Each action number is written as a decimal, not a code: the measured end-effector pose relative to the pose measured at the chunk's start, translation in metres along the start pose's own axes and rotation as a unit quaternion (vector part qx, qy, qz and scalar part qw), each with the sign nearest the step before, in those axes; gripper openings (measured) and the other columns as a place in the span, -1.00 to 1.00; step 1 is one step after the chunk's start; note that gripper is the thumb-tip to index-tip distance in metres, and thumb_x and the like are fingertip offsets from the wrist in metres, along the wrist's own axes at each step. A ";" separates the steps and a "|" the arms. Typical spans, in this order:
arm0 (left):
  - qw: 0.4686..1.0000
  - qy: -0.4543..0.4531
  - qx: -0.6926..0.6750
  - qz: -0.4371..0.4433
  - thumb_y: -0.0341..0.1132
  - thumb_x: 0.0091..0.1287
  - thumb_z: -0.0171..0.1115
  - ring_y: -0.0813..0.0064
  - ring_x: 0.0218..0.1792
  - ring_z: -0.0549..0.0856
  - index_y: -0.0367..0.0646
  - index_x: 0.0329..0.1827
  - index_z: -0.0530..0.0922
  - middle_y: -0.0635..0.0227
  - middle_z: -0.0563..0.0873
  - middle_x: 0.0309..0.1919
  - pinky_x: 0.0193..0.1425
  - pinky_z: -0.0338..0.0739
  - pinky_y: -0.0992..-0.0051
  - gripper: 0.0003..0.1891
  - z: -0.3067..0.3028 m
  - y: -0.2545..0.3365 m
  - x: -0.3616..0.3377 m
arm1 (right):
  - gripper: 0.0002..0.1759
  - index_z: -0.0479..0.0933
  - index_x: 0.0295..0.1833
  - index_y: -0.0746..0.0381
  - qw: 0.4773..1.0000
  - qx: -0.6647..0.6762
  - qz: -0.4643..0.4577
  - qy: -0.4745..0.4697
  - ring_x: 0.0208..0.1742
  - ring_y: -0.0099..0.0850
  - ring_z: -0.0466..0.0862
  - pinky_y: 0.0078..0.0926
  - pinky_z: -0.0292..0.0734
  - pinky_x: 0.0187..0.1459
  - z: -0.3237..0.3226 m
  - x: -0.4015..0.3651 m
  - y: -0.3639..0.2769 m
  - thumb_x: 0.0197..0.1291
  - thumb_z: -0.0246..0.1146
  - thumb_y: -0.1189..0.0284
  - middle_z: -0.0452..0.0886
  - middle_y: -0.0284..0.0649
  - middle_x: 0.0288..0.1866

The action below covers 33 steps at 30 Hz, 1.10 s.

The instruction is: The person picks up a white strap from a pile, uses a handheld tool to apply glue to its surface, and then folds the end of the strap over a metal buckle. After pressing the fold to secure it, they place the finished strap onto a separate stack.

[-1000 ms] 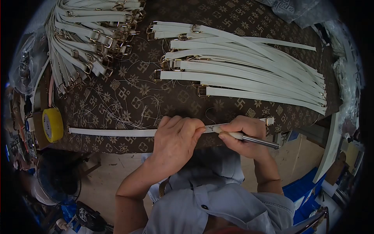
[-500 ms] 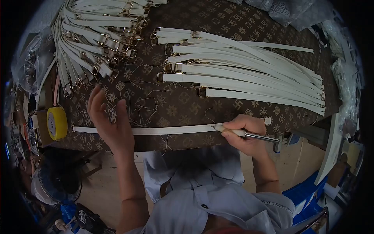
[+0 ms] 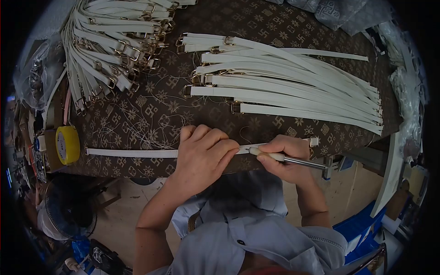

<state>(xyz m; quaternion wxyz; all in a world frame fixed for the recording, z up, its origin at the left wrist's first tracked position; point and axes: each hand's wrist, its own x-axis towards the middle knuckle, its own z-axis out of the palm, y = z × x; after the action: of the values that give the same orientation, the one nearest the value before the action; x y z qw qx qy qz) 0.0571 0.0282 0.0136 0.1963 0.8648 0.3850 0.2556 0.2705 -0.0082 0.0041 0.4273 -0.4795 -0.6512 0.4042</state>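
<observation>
A narrow white strap (image 3: pixel 133 153) lies lengthwise along the table's near edge, with a small metal buckle (image 3: pixel 314 142) at its right end. My left hand (image 3: pixel 201 158) rests over the strap's middle. Its fingers are curled, and thumb and forefinger pinch together at the strap. In my right hand (image 3: pixel 286 156) is a pen-like tool (image 3: pixel 300 161) with a cream grip and a shiny metal shaft. The tool's thin tip touches or nearly touches the strap, just right of my left fingertips. Loose thread ends (image 3: pixel 137 126) are scattered beyond the strap.
White buckled straps (image 3: pixel 293 87) lie in a row at the back right. A larger heap of straps (image 3: pixel 114 41) is at the back left. A yellow tape roll (image 3: pixel 67 145) stands at the left edge of the patterned brown tablecloth (image 3: pixel 201 119). A fan (image 3: pixel 71 208) stands below left.
My left hand has moved right along the strap from an open, raised pose and closed beside the tool's tip. My right hand and the tool have shifted slightly left.
</observation>
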 end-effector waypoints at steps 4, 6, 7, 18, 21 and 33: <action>1.000 0.006 -0.008 -0.004 -0.36 0.07 0.34 0.50 -0.35 0.49 -0.01 -0.35 0.59 0.55 0.54 -0.43 -0.14 0.23 0.43 -0.89 0.004 0.001 -0.001 | -0.81 0.57 -0.33 0.23 1.000 -0.014 -0.006 -0.003 -0.56 -0.47 0.61 -0.60 0.44 -0.54 0.001 0.001 0.000 -0.10 0.43 0.51 0.60 -0.26 -0.52; 1.000 -0.002 -0.014 -0.010 -0.37 0.09 0.33 0.50 -0.35 0.49 -0.02 -0.35 0.58 0.54 0.54 -0.43 -0.14 0.23 0.42 -0.90 0.004 0.002 -0.001 | -0.81 0.57 -0.33 0.23 1.000 -0.018 -0.007 -0.005 -0.56 -0.47 0.61 -0.60 0.44 -0.54 0.002 0.002 -0.001 -0.10 0.43 0.51 0.60 -0.26 -0.52; 1.000 -0.011 -0.020 -0.017 -0.38 0.11 0.31 0.48 -0.35 0.49 -0.03 -0.34 0.57 0.53 0.55 -0.43 -0.14 0.23 0.42 -0.90 0.003 0.002 0.000 | -0.81 0.57 -0.33 0.23 1.000 -0.021 -0.008 -0.007 -0.56 -0.47 0.61 -0.60 0.44 -0.54 0.002 0.002 -0.001 -0.10 0.43 0.51 0.60 -0.27 -0.52; 0.998 -0.022 -0.044 -0.039 -0.37 0.17 0.25 0.40 -0.39 0.50 -0.06 -0.32 0.52 0.46 0.58 -0.43 -0.16 0.22 0.40 -0.92 0.003 0.002 0.002 | -0.80 0.60 -0.30 0.23 0.999 -0.034 -0.014 -0.010 -0.57 -0.45 0.59 -0.60 0.44 -0.54 0.002 0.004 -0.002 -0.11 0.43 0.52 0.59 -0.28 -0.54; 0.998 -0.022 -0.047 -0.039 -0.36 0.19 0.23 0.40 -0.38 0.50 -0.05 -0.32 0.51 0.46 0.58 -0.43 -0.15 0.22 0.40 -0.93 0.003 0.001 0.002 | -0.80 0.60 -0.30 0.22 0.999 -0.033 -0.010 -0.008 -0.57 -0.45 0.59 -0.59 0.44 -0.54 0.003 0.004 -0.002 -0.11 0.43 0.52 0.59 -0.27 -0.54; 0.996 -0.034 -0.064 -0.045 -0.37 0.22 0.20 0.40 -0.33 0.50 -0.05 -0.29 0.51 0.47 0.54 -0.43 -0.11 0.22 0.38 -0.95 0.000 -0.003 -0.001 | -0.80 0.60 -0.31 0.22 0.999 -0.041 -0.009 -0.004 -0.56 -0.44 0.60 -0.58 0.45 -0.53 0.003 0.003 -0.001 -0.11 0.44 0.52 0.60 -0.27 -0.52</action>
<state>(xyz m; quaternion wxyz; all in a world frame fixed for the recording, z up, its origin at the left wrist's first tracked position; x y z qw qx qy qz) 0.0550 0.0293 0.0121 0.2757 0.8406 0.3991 0.2410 0.2663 -0.0056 0.0050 0.4083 -0.4890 -0.6735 0.3748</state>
